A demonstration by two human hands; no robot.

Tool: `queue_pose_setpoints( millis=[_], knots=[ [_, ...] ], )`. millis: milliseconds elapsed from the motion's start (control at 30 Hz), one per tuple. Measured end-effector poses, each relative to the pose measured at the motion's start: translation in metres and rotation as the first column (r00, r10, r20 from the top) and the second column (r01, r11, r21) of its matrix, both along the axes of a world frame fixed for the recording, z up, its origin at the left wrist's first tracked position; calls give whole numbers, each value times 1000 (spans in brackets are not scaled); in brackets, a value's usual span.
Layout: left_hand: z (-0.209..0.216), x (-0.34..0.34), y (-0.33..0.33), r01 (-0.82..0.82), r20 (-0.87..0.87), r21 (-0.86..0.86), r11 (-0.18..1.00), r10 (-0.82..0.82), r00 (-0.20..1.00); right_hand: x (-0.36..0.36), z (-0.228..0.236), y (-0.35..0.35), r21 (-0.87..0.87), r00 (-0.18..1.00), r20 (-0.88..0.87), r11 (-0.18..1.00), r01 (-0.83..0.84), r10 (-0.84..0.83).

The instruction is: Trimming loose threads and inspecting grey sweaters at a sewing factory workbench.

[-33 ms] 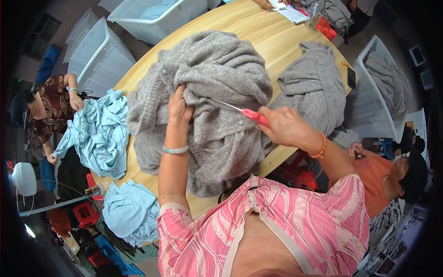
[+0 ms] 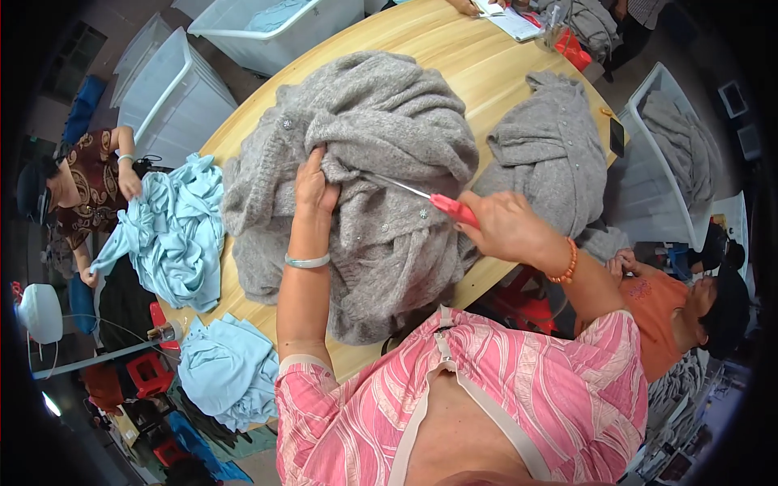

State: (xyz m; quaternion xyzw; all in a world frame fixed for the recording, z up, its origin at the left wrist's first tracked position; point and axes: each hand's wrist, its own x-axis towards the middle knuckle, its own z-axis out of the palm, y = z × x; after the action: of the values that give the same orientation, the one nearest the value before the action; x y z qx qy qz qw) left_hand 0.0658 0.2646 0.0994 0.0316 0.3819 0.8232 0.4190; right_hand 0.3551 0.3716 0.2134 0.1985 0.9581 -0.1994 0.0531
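A large heap of grey knit cardigans (image 2: 381, 93) with small shiny buttons lies in front of me. My left hand (image 2: 314, 190) is closed on a fold of the grey knit, its fingertips partly tucked out of sight in the cloth. In my right hand (image 2: 510, 227) is a red-handled tool (image 2: 455, 209) with a thin metal shaft. The shaft points left, and its end meets the knit just right of my left hand. What kind of tip it has is hidden or too small to tell.
The heap rests on a round wooden table (image 2: 324, 58). Another grey cardigan pile (image 2: 551, 146) and a phone (image 2: 617, 138) are on the right. Light blue garments (image 2: 180, 243) lie left, handled by a co-worker (image 2: 101, 174). White bins (image 2: 174, 97) stand beyond; another person (image 2: 660, 300) sits right.
My right hand and the red-handled tool have shifted very slightly to the right. My left hand keeps its hold on the knit.
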Motion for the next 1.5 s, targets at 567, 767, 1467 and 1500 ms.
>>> queue_pose_setpoints(
  millis=[567,767,1467,1500],
  knots=[
    [45,-45,19,-117,-475,-192,974,11,880,-35,18,9,-93,986,-141,992,80,-93],
    [23,-28,38,5,-275,-62,998,-22,961,-41,32,21,-46,990,-142,999,16,-22],
    [52,-42,-121,-791,-807,-35,611,-484,-338,4,-12,-11,-290,991,-123,957,19,-57],
    [34,-53,-137,-807,-744,66,586,-510,-431,16,-17,-15,-272,983,-173,962,9,-58]
  ],
)
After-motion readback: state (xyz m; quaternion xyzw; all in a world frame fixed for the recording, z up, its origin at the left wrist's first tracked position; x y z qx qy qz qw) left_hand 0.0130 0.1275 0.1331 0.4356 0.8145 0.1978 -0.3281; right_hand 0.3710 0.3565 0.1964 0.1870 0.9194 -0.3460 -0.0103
